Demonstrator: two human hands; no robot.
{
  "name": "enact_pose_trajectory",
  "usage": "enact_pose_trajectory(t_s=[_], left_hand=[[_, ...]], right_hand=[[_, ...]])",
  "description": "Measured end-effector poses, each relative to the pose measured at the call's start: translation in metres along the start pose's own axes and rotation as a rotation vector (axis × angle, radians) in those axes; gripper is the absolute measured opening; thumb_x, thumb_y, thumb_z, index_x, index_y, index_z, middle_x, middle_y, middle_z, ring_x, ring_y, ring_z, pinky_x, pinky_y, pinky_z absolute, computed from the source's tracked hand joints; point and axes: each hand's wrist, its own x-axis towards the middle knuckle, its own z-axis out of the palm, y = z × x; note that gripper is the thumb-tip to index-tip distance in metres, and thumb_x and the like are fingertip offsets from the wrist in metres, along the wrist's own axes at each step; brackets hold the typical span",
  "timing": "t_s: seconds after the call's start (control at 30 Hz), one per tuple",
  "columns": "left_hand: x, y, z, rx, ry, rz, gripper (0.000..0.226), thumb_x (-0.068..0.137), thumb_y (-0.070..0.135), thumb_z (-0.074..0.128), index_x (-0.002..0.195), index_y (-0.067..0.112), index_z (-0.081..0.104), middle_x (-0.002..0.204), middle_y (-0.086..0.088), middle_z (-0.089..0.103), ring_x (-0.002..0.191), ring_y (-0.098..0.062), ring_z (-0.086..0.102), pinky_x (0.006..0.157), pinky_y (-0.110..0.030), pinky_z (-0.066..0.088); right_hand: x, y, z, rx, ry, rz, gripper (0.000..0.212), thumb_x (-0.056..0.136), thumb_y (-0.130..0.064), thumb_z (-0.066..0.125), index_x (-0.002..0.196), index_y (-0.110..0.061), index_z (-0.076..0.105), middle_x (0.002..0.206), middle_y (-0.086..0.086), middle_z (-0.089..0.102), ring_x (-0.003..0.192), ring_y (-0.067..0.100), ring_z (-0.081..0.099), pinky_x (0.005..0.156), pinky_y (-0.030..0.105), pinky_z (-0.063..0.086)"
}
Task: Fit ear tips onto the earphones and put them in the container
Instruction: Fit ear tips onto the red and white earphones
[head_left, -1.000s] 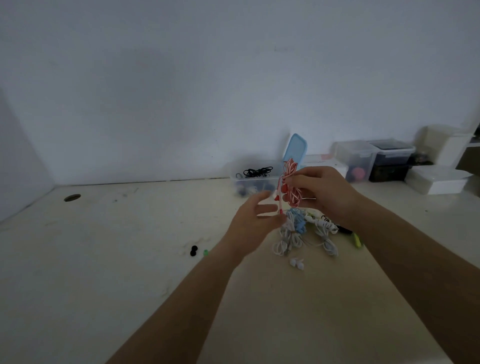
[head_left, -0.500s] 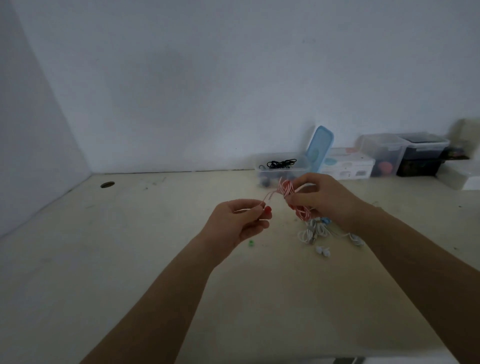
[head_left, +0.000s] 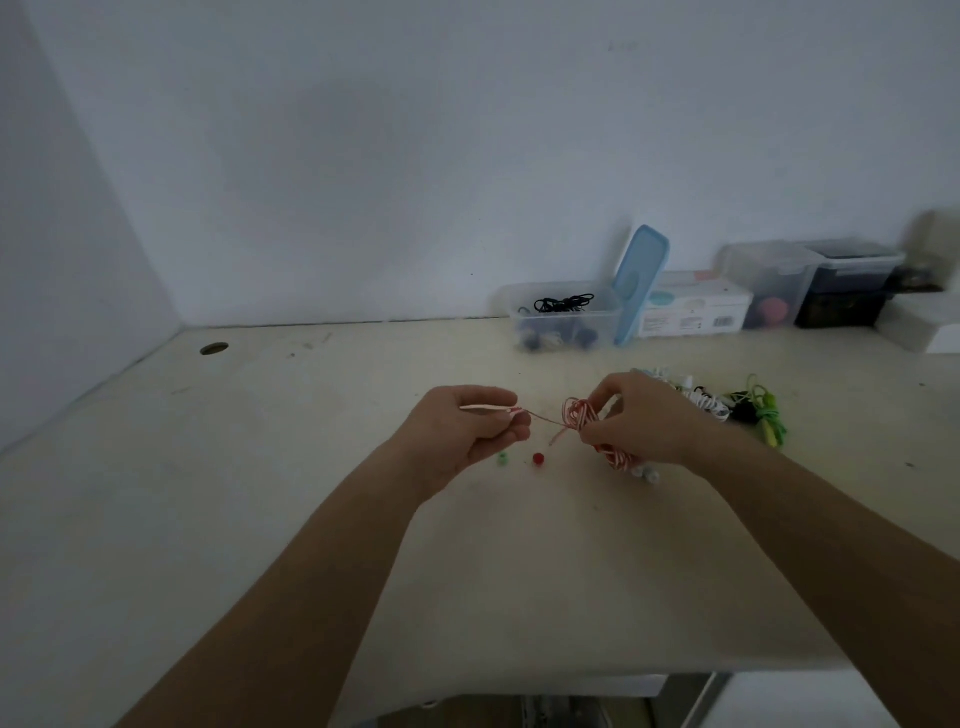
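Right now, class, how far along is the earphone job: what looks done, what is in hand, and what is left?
Done: the open container already holds some black cable. In hand: the right hand grips the red-striped earphones; the left hand pinches one end. Left: the red ear tip and green ear tip lie loose, and the earphone pile waits.

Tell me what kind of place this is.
Probably a plain work desk used for sorting small goods. A bare table meets a blank wall, plastic boxes line the back edge, and bundled earphones lie loose beside the hands.
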Motion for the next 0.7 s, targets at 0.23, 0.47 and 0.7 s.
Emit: enact_pose_trajectory(t_s=[0.23,0.47,0.7], left_hand=[[0.023,0.0,0.006,0.235,0.09,0.107,0.015,0.094,0.006,0.063,0.104,-0.004,0.067,0.092,-0.017,0.076,0.079,-0.019,0.073,0.072,-0.023,0.06],[0.033,0.002,0.008,0.377,0.114,0.219,0.014,0.094,0.009,0.063,0.1,0.0,0.073,0.084,-0.013,0.074,0.066,-0.012,0.065,0.069,-0.023,0.057],[0.037,0.009,-0.005,0.302,0.122,0.223,0.012,0.093,0.012,0.066,0.098,0.001,0.068,0.084,-0.014,0.075,0.067,-0.014,0.069,0.066,-0.021,0.058]], right_hand=[[0.007,-0.002,0.008,-0.22,0.072,-0.064,0.032,0.082,-0.04,0.072,0.106,-0.022,0.059,0.09,-0.002,0.066,0.07,0.017,0.07,0.067,0.037,0.061],[0.015,-0.021,0.02,-0.33,0.222,-0.298,0.034,0.091,-0.043,0.058,0.123,-0.032,0.061,0.113,-0.008,0.06,0.102,0.013,0.06,0.083,0.03,0.048],[0.039,-0.027,0.034,0.288,0.071,-0.401,0.012,0.094,-0.03,0.065,0.099,-0.024,0.073,0.071,-0.002,0.073,0.061,0.007,0.064,0.065,0.023,0.05]])
